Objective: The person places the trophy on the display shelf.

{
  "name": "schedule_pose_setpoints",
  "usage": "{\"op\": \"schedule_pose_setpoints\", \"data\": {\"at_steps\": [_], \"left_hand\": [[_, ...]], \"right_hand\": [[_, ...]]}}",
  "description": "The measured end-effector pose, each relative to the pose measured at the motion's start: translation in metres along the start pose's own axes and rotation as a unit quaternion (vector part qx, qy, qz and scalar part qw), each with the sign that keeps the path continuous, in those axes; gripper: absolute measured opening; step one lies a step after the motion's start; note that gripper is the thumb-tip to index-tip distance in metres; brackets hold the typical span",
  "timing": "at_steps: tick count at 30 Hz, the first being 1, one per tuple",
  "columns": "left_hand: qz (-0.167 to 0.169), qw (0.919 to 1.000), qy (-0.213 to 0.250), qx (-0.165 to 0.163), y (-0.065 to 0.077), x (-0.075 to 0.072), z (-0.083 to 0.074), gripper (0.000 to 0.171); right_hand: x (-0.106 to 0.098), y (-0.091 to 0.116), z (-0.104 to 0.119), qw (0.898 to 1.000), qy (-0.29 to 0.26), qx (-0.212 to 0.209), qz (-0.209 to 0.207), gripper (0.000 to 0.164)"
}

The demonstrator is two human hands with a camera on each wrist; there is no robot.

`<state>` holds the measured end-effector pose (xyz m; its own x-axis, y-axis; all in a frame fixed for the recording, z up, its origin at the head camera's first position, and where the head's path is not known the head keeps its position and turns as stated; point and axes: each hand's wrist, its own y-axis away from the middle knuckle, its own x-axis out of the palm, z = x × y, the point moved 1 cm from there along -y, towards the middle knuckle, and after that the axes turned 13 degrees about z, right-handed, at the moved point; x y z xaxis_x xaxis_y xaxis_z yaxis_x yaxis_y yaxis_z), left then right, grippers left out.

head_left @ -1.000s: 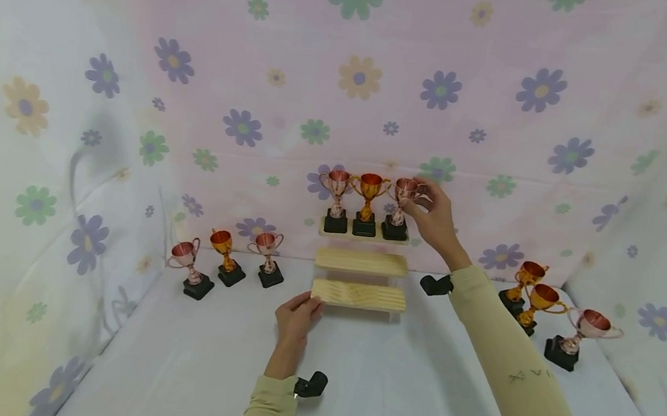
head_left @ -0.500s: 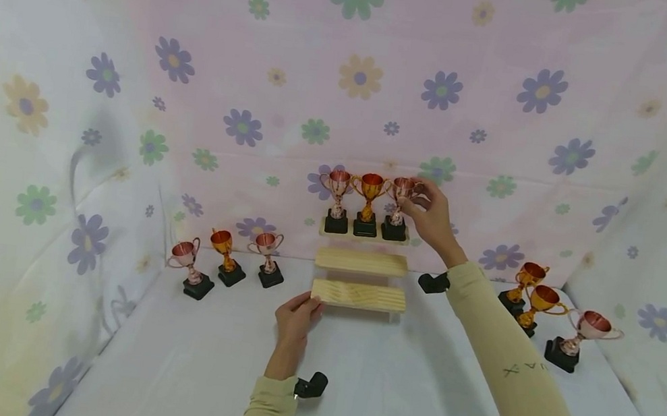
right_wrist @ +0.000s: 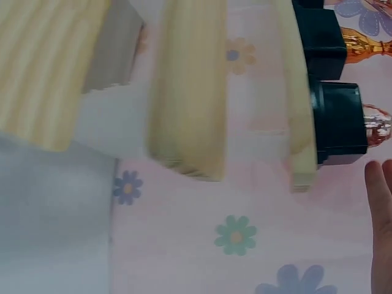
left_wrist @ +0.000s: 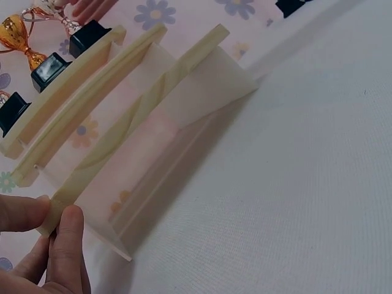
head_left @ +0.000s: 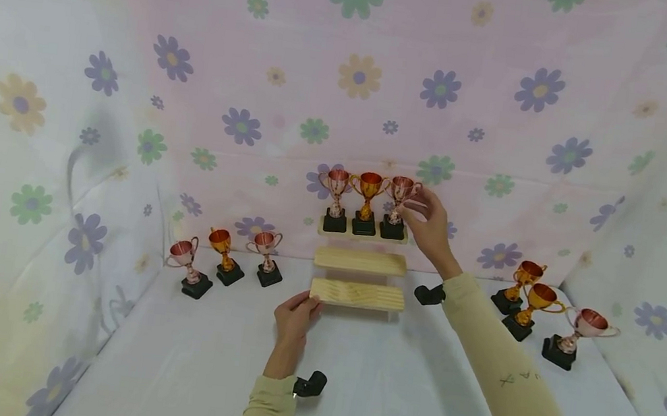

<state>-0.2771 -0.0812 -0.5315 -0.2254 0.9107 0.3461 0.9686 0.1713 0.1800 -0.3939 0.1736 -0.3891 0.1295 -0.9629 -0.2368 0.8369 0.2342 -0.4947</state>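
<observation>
My left hand (head_left: 292,322) pinches the left end of the lowest wooden tier of a three-tier display stand (head_left: 357,294), thumb above and fingers below in the left wrist view. On the top tier stand a rose-gold trophy (head_left: 337,191), a gold trophy (head_left: 368,195) and, at the right end, another rose-gold trophy (head_left: 395,204), all upright on black bases. My right hand (head_left: 433,232) is beside that right-end trophy, fingers parted. In the right wrist view a small gap shows between a straight finger (right_wrist: 381,208) and the trophy's stem; its cup is out of that view.
Left of the stand are a rose-gold trophy (head_left: 194,275), a gold trophy (head_left: 225,254) and another rose-gold one (head_left: 267,262). At right are two gold trophies (head_left: 526,274) and a rose-gold trophy (head_left: 586,326). Flowered cloth (head_left: 354,129) hangs behind the white table (head_left: 363,387).
My right hand has loosened and drawn slightly down from the right-end trophy's cup, which stays on the top tier. The left hand keeps its grip on the lowest tier.
</observation>
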Motion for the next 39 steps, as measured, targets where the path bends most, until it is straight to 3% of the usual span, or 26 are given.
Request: {"op": "schedule_pose_setpoints", "data": {"at_steps": [5, 14, 19, 26, 33, 39], "left_hand": [[0.005, 0.9999, 0.009, 0.003, -0.001, 0.000, 0.001, 0.037], [0.005, 0.9999, 0.009, 0.007, -0.002, 0.001, 0.003, 0.036], [0.005, 0.9999, 0.007, 0.011, -0.002, 0.001, 0.002, 0.036], [0.001, 1.0000, 0.006, 0.007, 0.000, 0.000, 0.001, 0.037], [-0.004, 1.0000, 0.000, -0.002, 0.000, 0.000, -0.002, 0.037], [-0.001, 1.0000, 0.009, -0.004, -0.003, 0.001, 0.001, 0.037]], "right_hand": [[0.000, 0.034, 0.008, 1.000, -0.008, 0.030, 0.001, 0.056], [-0.004, 0.119, -0.014, 0.990, 0.080, 0.110, 0.030, 0.050], [-0.024, 0.168, -0.039, 0.982, 0.118, 0.136, 0.050, 0.044], [-0.065, 0.232, -0.031, 0.969, 0.164, 0.172, 0.063, 0.037], [-0.104, 0.274, -0.019, 0.953, 0.212, 0.215, 0.019, 0.038], [-0.135, 0.286, -0.013, 0.933, 0.246, 0.259, -0.043, 0.051]]}}
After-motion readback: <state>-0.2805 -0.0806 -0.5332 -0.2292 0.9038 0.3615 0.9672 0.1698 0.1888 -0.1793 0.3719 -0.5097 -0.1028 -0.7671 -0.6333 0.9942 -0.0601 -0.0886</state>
